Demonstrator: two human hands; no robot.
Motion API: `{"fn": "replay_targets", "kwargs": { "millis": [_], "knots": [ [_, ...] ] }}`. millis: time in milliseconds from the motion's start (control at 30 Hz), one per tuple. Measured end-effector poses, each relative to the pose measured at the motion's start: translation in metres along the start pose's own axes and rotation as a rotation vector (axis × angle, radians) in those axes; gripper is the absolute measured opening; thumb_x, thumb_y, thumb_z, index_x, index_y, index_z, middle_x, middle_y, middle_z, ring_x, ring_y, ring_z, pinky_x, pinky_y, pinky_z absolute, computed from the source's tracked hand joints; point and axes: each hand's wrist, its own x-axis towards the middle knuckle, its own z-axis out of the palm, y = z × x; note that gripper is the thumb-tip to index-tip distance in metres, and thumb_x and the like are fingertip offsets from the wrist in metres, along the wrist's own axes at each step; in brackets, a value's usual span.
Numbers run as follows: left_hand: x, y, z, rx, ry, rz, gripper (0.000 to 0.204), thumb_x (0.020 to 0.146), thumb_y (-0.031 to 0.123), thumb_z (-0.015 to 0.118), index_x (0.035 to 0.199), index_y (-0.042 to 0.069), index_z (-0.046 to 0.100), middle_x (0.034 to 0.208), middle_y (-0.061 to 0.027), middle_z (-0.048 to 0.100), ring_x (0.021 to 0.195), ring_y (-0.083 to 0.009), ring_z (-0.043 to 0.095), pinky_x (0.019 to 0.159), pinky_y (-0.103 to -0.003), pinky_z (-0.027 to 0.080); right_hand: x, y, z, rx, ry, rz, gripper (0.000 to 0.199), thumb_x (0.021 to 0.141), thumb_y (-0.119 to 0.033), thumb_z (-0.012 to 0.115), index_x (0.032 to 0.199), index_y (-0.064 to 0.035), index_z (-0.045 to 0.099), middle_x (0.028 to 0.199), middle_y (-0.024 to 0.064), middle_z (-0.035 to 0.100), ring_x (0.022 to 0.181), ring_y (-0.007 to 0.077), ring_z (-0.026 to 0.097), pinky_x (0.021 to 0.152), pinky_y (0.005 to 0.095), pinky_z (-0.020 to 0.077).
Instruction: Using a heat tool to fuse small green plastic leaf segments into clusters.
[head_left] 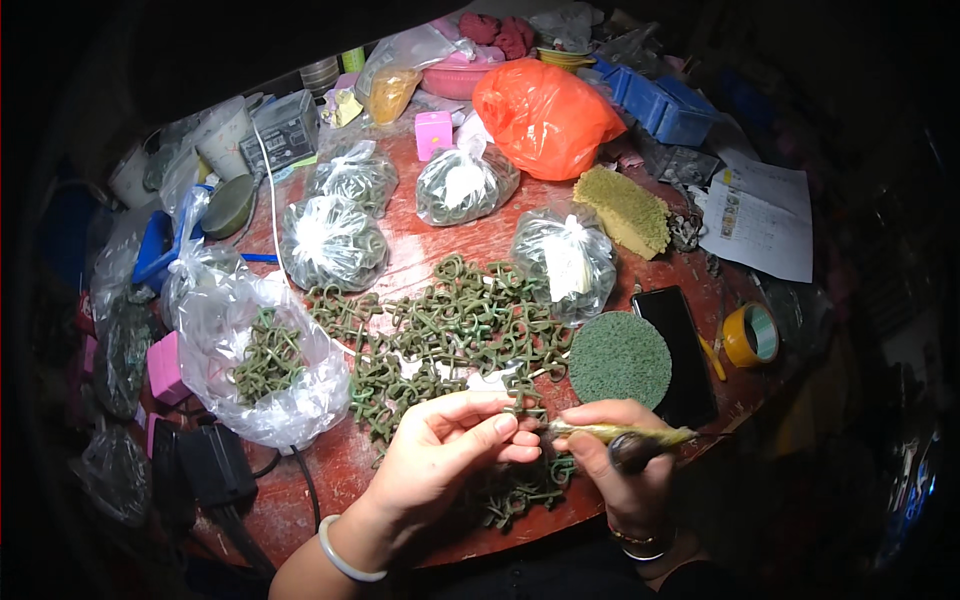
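My left hand (440, 450), with a pale bangle at the wrist, pinches a small dark green ring-like piece (526, 409) between thumb and fingertips. From the right, my right hand (625, 485) grips a slim pen-like tool with a yellowish handle (600, 432); its tip meets the piece or lies very near it. A dark rounded thing (632, 453) sits by the right fingers; its kind is unclear. Beyond and beneath both hands spreads a loose heap of similar green pieces (460, 320). Just past my right hand lies a round green textured pad (620, 360).
Knotted clear bags (335, 245) of green pieces stand behind the heap. An open clear bag (215, 370) holds more at left. A black phone (680, 340) and yellow tape roll (750, 335) lie right. Farther back are a red plastic bag (545, 115) and blue trays (660, 105).
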Motion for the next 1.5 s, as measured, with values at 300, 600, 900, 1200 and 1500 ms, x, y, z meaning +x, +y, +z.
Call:
{"fn": "replay_targets", "kwargs": {
  "millis": [300,600,900,1200,1500],
  "knots": [
    [0.001,0.001,0.004,-0.129,-0.008,-0.02,0.018,0.093,0.004,0.054,0.108,-0.004,0.059,0.101,-0.0164,0.064,0.087,-0.022,0.065,0.083,-0.035,0.055,-0.001,-0.007,0.006,0.081,0.143,-0.023,0.022,0.084,0.004,0.065,0.106,0.0049,0.06,0.098,0.0115,0.065,0.087,0.0139,0.063,0.078,0.0254,0.0509],
    [0.004,-0.008,-0.001,0.678,-0.028,0.438,0.014,0.084,0.002,0.068,0.097,-0.001,0.064,0.098,-0.0094,0.063,0.089,-0.0189,0.062,0.081,-0.03,0.051,-0.002,-0.009,-0.002,-0.013,0.126,-0.029,0.02,0.082,0.002,0.069,0.101,-0.0003,0.063,0.092,0.009,0.065,0.077,0.0128,0.062,0.069,0.025,0.0497],
    [-0.001,0.001,0.012,0.763,-0.047,0.46,0.007,0.081,0.002,0.07,0.084,-0.002,0.065,0.089,-0.0085,0.062,0.079,-0.0129,0.061,0.071,-0.025,0.051,0.007,0.002,0.002,-0.239,0.135,-0.147,0.016,0.08,-0.003,0.071,0.095,-0.0024,0.067,0.082,0.0084,0.066,0.071,0.0144,0.062,0.062,0.0257,0.0478],
    [-0.004,-0.001,0.011,0.35,-0.235,0.191,0.011,0.086,0.007,0.068,0.082,-0.002,0.062,0.086,-0.0079,0.061,0.072,-0.0114,0.062,0.059,-0.024,0.051,0.013,-0.001,0.001,-0.228,0.174,-0.054,0.011,0.089,0.002,0.059,0.1,0.0023,0.058,0.08,0.0075,0.063,0.069,0.0135,0.064,0.064,0.0232,0.0495],
    [-0.003,0.015,0.004,0.295,-0.058,-0.356,0.027,0.096,0.03,0.055,0.087,0.004,0.055,0.065,-0.0046,0.059,0.043,-0.0085,0.05,0.036,-0.021,0.04,0.019,0.0,-0.004,-0.405,-0.024,0.032,0.029,0.072,0.011,0.059,0.099,-0.0009,0.058,0.089,0.014,0.065,0.081,0.0238,0.067,0.071,0.0299,0.0505]
  ]
}}
